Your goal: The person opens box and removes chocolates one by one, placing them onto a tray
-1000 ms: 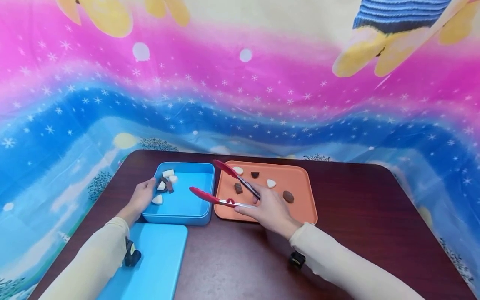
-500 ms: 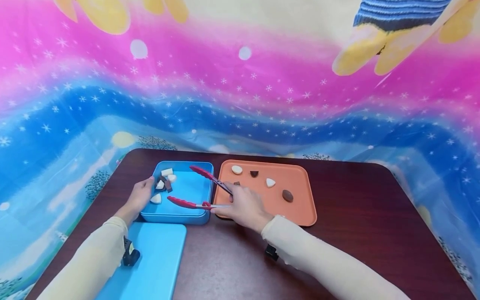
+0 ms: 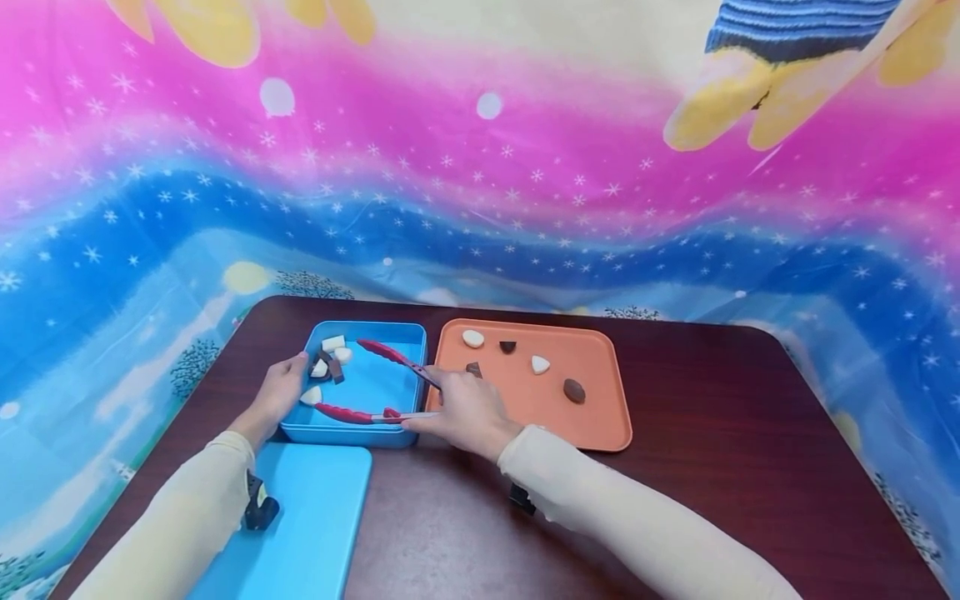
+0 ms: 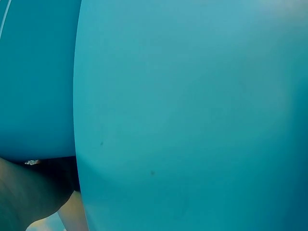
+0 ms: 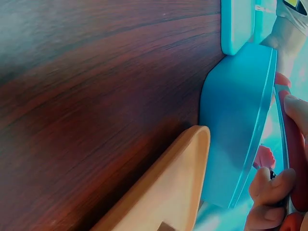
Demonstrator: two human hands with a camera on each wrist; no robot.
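In the head view, my left hand (image 3: 277,392) holds the left wall of a blue box (image 3: 348,437). White and dark brown chocolate pieces (image 3: 327,363) lie along the box's left side. My right hand (image 3: 468,412) grips metal tongs with red tips (image 3: 348,413), their arms spread wide over the box. Nothing sits between the tips; the nearer one ends beside a white piece (image 3: 311,396). Fingers of the right hand (image 5: 269,192) curl round the red-covered handle in the right wrist view. A blue lid fills most of the left wrist view, with part of the hand (image 4: 29,197) at lower left.
An orange tray (image 3: 555,427) stands right of the box, bearing several white and brown pieces, among them a brown oval (image 3: 574,391) and a white triangular one (image 3: 540,364). The blue lid (image 3: 315,517) lies in front of the box on the dark wood table (image 3: 712,433).
My right hand has carried the spread tongs left, from above the tray to over the blue box. The left hand stays at the box's left wall.
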